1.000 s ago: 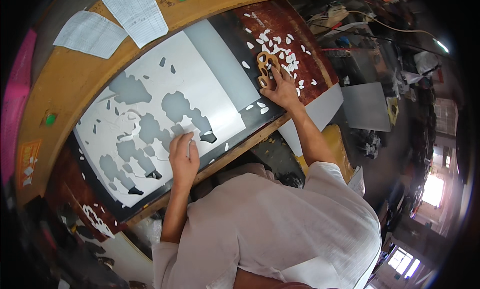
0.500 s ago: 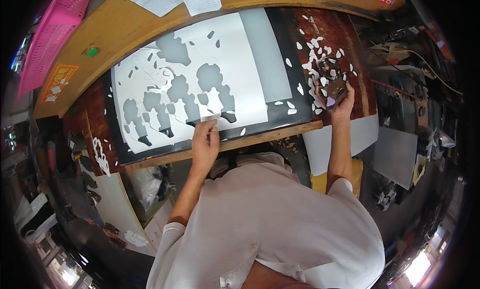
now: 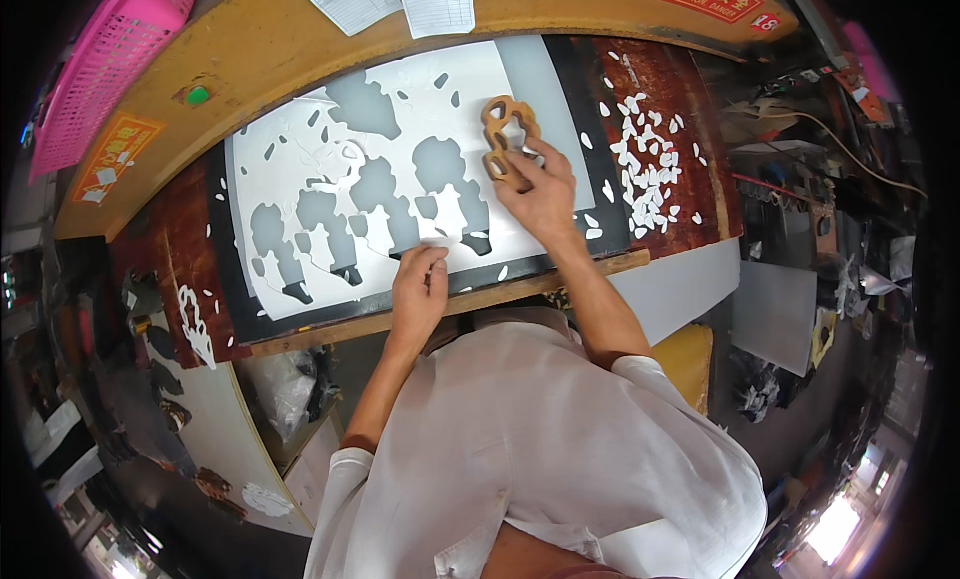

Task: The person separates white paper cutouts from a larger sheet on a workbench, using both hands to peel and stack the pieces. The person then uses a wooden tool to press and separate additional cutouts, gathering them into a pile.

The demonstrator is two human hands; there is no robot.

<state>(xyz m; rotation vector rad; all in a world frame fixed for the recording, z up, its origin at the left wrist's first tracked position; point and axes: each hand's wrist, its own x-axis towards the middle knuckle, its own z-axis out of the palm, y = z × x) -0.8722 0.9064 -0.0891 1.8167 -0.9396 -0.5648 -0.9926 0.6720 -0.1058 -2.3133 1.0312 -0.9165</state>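
My right hand grips a brown-yellow cutting die with several openings in its outline. The die is over the right part of a white sheet. Large and small cut-out shapes run through this sheet, with a grey surface showing through them. At the sheet's near edge is my left hand, its fingers curled together. Whether anything is pinched in them is hidden. Many small white pieces lie in a heap on the reddish-brown tabletop to the right.
A yellow machine beam crosses the far side, carrying a green button and paper sheets. At the far left is a pink basket. A wooden strip edges the table's near side. White sheeting hangs below right.
My right hand has moved left from the heap of small pieces, bringing the cutting die over the white sheet. My left hand stays near the sheet's front edge.
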